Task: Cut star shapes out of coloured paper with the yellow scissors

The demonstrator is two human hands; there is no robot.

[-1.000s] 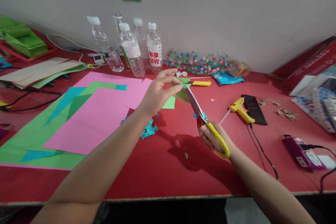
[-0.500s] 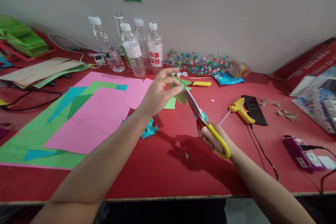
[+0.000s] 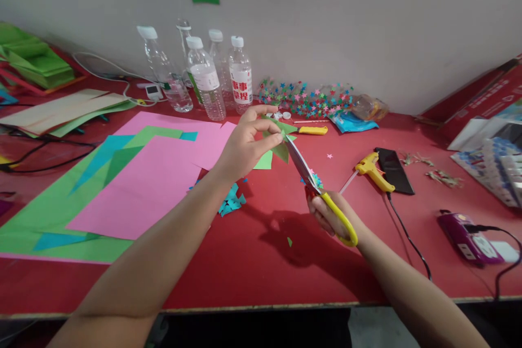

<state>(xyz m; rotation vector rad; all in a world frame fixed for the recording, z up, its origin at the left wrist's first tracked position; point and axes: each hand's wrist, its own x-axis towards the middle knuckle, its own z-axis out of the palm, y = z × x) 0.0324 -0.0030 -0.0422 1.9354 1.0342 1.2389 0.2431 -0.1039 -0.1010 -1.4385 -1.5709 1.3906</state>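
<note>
My left hand (image 3: 253, 141) pinches a small piece of green paper (image 3: 282, 153) between thumb and fingers, above the red table. Wrapped round the yellow handles of a pair of scissors (image 3: 300, 164) is my right hand (image 3: 331, 212). The blade tips meet the green paper right by my left fingertips. Part of the paper is hidden behind those fingers. A tiny green scrap (image 3: 289, 241) lies on the table below, and blue paper scraps (image 3: 231, 201) are heaped under my left forearm. Small coloured stars (image 3: 316, 180) lie partly behind the scissors.
Pink sheets (image 3: 142, 185) overlap green and blue ones on the left. Several plastic bottles (image 3: 206, 84) stand by the wall, near a star-filled bottle (image 3: 305, 99) on its side. A yellow utility knife (image 3: 313, 130), a glue gun (image 3: 373, 170), a black phone (image 3: 395, 171) and a purple power strip (image 3: 468, 236) lie rightward.
Almost nothing differs. Both hands, the scissors and the green paper keep nearly the same position, and the whole view has shifted very slightly.
</note>
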